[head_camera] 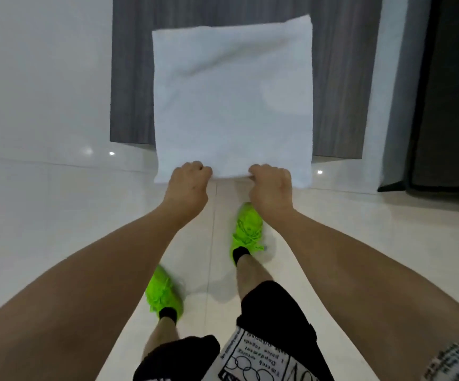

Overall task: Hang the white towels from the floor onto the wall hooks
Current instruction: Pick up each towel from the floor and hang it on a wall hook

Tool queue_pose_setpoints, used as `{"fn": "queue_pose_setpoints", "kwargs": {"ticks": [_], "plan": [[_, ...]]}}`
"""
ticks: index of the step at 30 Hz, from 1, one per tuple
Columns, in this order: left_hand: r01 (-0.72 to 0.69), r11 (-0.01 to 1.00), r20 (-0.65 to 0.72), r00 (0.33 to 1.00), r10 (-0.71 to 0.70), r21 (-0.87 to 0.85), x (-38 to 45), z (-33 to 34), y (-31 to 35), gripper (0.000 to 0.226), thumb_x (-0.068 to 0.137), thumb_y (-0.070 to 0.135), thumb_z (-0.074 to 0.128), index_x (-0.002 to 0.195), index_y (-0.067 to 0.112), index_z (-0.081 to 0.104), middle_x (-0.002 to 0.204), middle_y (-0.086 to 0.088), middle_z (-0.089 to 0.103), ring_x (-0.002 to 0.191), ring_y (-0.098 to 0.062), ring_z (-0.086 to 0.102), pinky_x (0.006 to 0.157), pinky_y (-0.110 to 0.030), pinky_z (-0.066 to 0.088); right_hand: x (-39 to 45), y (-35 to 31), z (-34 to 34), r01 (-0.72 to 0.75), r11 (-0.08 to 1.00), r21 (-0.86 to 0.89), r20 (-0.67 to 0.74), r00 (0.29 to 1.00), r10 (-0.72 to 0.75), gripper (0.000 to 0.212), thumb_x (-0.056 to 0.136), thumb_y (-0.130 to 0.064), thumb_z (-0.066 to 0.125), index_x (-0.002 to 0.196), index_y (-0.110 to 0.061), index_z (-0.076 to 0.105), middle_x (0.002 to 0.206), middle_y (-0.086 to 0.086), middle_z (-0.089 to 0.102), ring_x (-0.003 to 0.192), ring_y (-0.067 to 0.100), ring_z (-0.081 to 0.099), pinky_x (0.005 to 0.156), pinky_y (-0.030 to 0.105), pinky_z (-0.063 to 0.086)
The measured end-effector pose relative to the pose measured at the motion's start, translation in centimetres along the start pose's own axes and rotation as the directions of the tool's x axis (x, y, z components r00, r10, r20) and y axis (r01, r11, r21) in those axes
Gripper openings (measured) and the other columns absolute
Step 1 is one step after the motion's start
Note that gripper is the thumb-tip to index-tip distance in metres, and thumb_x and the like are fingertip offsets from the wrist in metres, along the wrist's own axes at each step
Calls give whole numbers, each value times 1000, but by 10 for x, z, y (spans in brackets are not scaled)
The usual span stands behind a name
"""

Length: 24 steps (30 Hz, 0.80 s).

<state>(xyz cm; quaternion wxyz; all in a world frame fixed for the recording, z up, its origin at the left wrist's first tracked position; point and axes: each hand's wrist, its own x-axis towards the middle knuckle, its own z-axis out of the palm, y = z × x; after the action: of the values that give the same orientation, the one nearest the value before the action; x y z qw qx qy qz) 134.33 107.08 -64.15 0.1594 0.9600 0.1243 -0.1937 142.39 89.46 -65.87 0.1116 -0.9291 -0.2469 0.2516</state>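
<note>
Soft square white towel (232, 100) held flat; left hand (188, 185), right hand (272, 185) fingers pinching near edge; glossy tile floor (57, 215).

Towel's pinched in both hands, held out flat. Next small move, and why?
Probably raise the white towel and look up to find a hook. Both the left hand and the right hand are closed on its near edge, so the grip looks settled. It hangs in front of the grey wall panel, and no hook shows in this view, so locating one likely comes first.
</note>
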Motion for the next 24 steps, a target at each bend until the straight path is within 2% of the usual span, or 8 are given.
{"fn": "queue_pose_setpoints", "kwargs": {"ticks": [4,7,10,12,14,18,20,24], "plan": [[152,968,5,988,-154,-201,-58,-29,19,38,70,-6,48,99,11,66,89,-8,61,86,-31,56,68,-32,40,-54,-17,-34,-122,985,119,9,993,122,37,77,1,51,111,-11,59,90,7,55,85,33,59,70,36,42],[142,977,-19,989,-147,-159,-96,-76,22,26,79,1,49,95,17,62,79,-1,53,84,-29,57,62,-30,33,-75,-53,-78,-118,991,61,3,993,118,28,79,-5,51,107,-11,52,88,7,53,88,33,60,65,31,34],[165,979,-151,971,-183,-122,-134,-149,5,17,83,8,53,91,20,62,84,-6,58,85,-33,60,65,-32,42,-86,-112,-144,-4,999,-50,-41,999,2,23,80,-15,51,102,-15,56,99,10,66,93,35,63,70,33,39],[211,970,-273,932,-237,-123,-169,-209,-19,14,85,13,54,90,21,63,89,-11,62,85,-36,61,69,-34,47,-102,-166,-194,121,988,-95,-80,988,-129,5,77,-18,48,81,-19,50,84,5,63,81,34,59,63,31,36],[222,960,-412,869,-274,-171,-217,-274,-50,23,83,10,53,96,21,68,91,-11,66,85,-35,62,72,-35,50,-128,-232,-242,239,964,-117,-144,956,-255,5,68,-19,44,69,-21,40,70,1,53,72,32,53,53,30,27],[279,924,-630,676,-382,-261,-358,-381,-119,24,85,9,51,95,24,68,81,-2,60,78,-28,56,65,-32,41,-200,-390,-303,482,871,-101,-306,817,-488,19,69,-23,41,81,-25,56,71,-7,55,71,26,53,52,27,31],[335,901,-704,569,-426,-275,-440,-414,-159,21,88,11,51,93,25,67,82,-3,59,79,-27,54,65,-31,38,-241,-472,-309,636,760,-134,-361,683,-635,17,81,-38,45,80,-26,57,73,-6,58,73,23,55,57,30,36],[476,831,-785,381,-489,-287,-604,-443,-235,21,88,12,55,99,23,68,96,-8,67,91,-33,58,71,-32,41,-329,-619,-287,837,504,-212,-341,420,-841,53,77,-74,49,61,-24,48,58,-9,52,57,10,49,49,29,29]]}}
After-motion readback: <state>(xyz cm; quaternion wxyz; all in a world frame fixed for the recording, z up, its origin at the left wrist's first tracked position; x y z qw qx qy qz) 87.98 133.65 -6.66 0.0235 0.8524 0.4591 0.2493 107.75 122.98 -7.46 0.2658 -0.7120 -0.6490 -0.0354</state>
